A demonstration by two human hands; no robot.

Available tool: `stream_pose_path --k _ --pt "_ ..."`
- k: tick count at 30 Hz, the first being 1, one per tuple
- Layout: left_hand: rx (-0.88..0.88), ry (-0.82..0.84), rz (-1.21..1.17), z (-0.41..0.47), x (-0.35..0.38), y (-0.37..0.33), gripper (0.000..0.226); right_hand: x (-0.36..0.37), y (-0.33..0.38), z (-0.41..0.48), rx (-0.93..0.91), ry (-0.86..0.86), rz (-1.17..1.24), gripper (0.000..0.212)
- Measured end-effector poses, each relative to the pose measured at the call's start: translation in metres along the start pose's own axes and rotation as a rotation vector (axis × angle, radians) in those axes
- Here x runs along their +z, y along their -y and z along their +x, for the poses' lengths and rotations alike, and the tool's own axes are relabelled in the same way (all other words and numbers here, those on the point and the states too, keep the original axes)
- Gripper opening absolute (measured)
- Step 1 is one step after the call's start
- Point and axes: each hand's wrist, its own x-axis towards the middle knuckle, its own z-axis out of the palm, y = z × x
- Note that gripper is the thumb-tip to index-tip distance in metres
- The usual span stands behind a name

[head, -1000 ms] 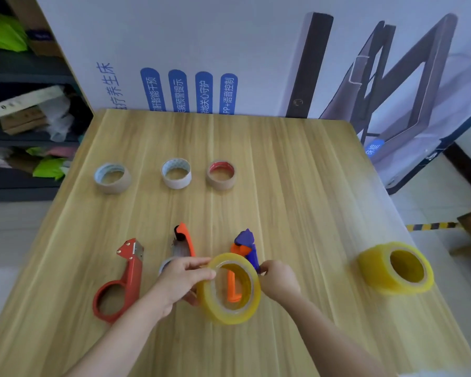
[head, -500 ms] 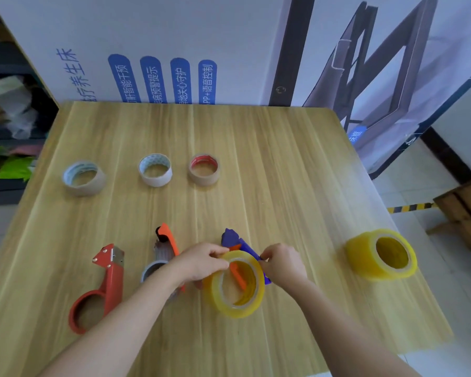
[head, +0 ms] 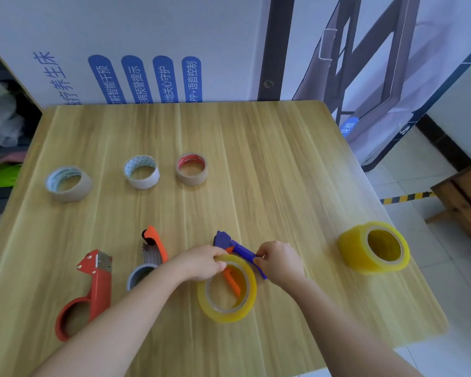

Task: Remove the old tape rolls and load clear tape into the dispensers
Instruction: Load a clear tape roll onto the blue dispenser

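A yellowish clear tape roll lies at the table's front centre, over the orange inner part of a purple dispenser. My left hand grips the roll's far rim. My right hand pinches the purple dispenser's arm beside the roll. A second clear roll lies to the right. A red dispenser and an orange-and-grey dispenser lie to the left, both without tape.
Three old, nearly spent tape rolls stand in a row further back: one, a white one and a red-cored one. A printed board stands behind the wooden table. The table's right edge drops to a tiled floor.
The view has shifted, so the table sits further left in frame. The clear roll has tipped from upright to lying flatter over the dispenser, and both hands have closed in on its far rim.
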Motion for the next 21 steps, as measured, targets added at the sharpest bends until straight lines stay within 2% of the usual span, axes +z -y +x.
stream_pose_path --k 6,8,12,14,17,21 --pt "-0.032 0.021 0.142 -0.001 -0.014 -0.01 0.04 -0.004 0.002 0.0 -0.029 -0.096 -0.106 0.024" --pt "-0.005 -0.012 0.053 -0.002 -0.012 -0.008 0.036 -0.002 0.003 -0.004 -0.012 -0.124 -0.038 0.025" --pt "0.083 -0.155 -0.385 -0.005 0.007 -0.002 0.021 -0.003 0.005 -0.015 -0.009 -0.231 0.238 0.032" --pt "0.09 -0.226 -0.508 -0.001 0.02 -0.001 0.019 -0.004 0.005 -0.019 -0.04 -0.206 0.232 0.033" --pt "0.045 -0.293 -0.583 0.002 0.038 0.001 0.021 -0.002 0.002 -0.023 -0.061 -0.108 0.134 0.026" --pt "-0.038 -0.37 -0.501 0.004 0.05 0.012 0.024 0.007 -0.002 -0.024 -0.051 -0.128 0.095 0.028"
